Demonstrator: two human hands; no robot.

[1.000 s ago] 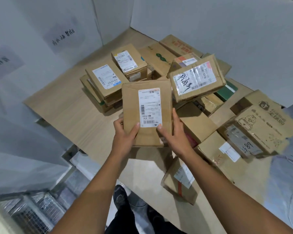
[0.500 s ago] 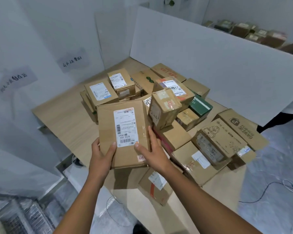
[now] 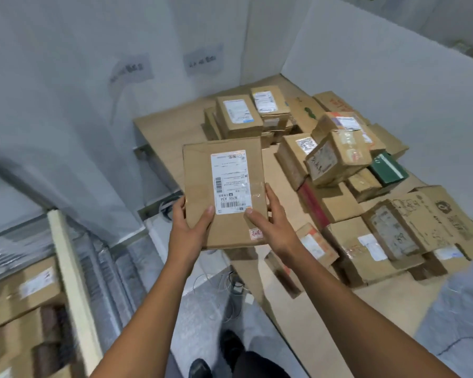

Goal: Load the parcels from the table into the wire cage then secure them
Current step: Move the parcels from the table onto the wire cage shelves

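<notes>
While aloft, parcel between hands.

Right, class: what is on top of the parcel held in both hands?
A white shipping label, a red stamp, and thumbs of left hand and right hand. The parcel hides its underside.

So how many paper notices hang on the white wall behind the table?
2. One pale paper notice is on the left; the other hangs right of it, nearer the corner. More may lie outside the view.
</notes>
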